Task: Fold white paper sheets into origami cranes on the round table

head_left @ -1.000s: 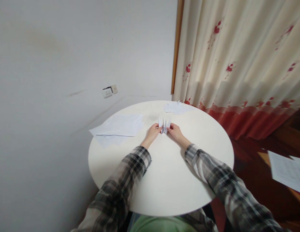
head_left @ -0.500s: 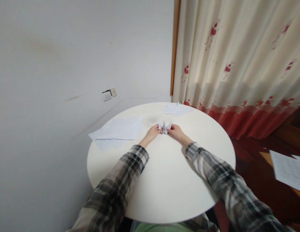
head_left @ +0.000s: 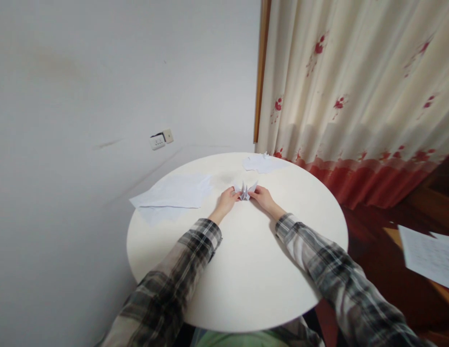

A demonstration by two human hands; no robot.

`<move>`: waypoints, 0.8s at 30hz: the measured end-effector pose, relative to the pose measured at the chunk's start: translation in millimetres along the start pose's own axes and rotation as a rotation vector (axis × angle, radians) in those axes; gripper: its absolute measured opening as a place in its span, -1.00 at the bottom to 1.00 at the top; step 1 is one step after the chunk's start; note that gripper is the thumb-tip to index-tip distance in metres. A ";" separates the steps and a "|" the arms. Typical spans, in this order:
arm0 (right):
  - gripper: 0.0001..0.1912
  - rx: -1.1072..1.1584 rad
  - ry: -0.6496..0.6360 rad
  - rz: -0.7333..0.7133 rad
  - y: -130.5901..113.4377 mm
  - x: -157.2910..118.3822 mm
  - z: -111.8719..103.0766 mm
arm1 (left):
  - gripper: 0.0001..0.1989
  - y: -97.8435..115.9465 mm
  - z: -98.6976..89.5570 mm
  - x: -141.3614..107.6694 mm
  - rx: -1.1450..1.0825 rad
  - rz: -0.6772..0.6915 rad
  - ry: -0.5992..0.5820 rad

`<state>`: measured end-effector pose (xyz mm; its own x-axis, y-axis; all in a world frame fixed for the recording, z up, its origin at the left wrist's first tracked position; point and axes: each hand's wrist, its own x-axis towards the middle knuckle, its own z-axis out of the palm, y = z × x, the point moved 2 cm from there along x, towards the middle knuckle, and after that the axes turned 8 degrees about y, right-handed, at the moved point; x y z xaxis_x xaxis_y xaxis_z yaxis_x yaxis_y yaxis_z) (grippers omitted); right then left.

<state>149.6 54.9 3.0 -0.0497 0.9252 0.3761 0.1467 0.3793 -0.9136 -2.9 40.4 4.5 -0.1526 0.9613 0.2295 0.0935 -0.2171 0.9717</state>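
A small folded white paper figure (head_left: 244, 193) with several pointed flaps stands between my hands, over the middle of the round white table (head_left: 253, 270). My left hand (head_left: 227, 198) pinches its left side, thumb and fingers closed on the paper. On the other side my right hand (head_left: 262, 195) holds the right flap between thumb and fingers. The flaps spread apart at the top, two thin points rising near the centre.
White paper sheets (head_left: 173, 190) lie at the table's left, partly past its edge. More paper (head_left: 262, 164) lies at the far edge. Behind are a wall with a socket (head_left: 157, 141) and a curtain (head_left: 340, 86). Printed sheets (head_left: 427, 253) rest at the right.
The paper figure's flaps are spread wider, the right one leaning further outward. Both hands still hold it. The whole view has shifted slightly.
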 end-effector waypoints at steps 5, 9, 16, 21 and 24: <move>-0.75 0.120 0.046 0.071 -0.7 -1.6 1.7 | -0.79 3.5 0.9 -3.2 -0.108 -0.022 0.001; -0.70 0.235 0.066 0.116 -0.1 -3.4 3.8 | -0.75 5.8 1.2 -6.0 -0.197 -0.015 0.006; -0.67 0.294 0.071 0.150 -4.2 -5.9 2.0 | -0.73 5.6 3.2 -7.5 -0.275 -0.037 0.037; -0.65 0.333 0.078 0.152 -4.4 -6.6 2.2 | -0.74 7.2 1.7 -9.8 -0.333 -0.049 0.034; -0.67 0.391 0.082 0.161 -4.5 -6.7 2.0 | -0.75 8.7 1.3 -11.6 -0.375 -0.060 0.031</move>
<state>147.3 47.0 4.3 0.0238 0.9751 0.2203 -0.2402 0.2195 -0.9456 1.0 27.6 10.3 -0.1767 0.9698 0.1681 -0.2820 -0.2135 0.9354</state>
